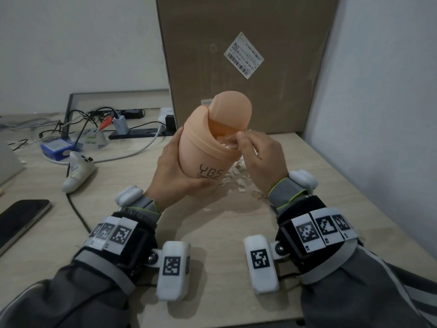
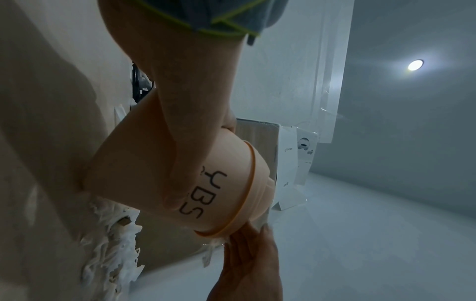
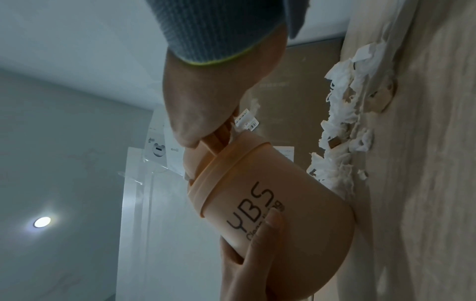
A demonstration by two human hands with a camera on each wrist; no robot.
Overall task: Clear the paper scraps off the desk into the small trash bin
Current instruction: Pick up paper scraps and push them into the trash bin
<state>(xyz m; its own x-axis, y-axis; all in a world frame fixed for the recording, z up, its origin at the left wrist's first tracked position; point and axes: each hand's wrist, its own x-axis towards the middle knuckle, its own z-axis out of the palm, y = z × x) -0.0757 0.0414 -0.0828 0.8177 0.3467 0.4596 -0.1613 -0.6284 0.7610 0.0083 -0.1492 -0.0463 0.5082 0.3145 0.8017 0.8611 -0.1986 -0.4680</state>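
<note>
My left hand (image 1: 170, 169) grips a small peach trash bin (image 1: 203, 147) marked "YBS". The bin is tilted toward my right hand, its base low over the desk and its flip lid (image 1: 230, 110) swung up. My right hand (image 1: 238, 139) is at the bin's mouth and pinches white paper scraps just inside the rim. More torn paper scraps (image 1: 236, 176) lie in a loose heap on the desk behind the bin and under my right hand. The wrist views show the same bin (image 2: 226, 183) (image 3: 296, 213) and the heap of scraps (image 2: 113, 254) (image 3: 340, 114).
A tall cardboard box (image 1: 248, 55) stands right behind the bin, and a wall (image 1: 378, 114) closes the right side. To the left lie a power strip with tangled cables (image 1: 142, 133), a blue box (image 1: 56, 147), a white controller (image 1: 78, 171) and a phone (image 1: 21, 221).
</note>
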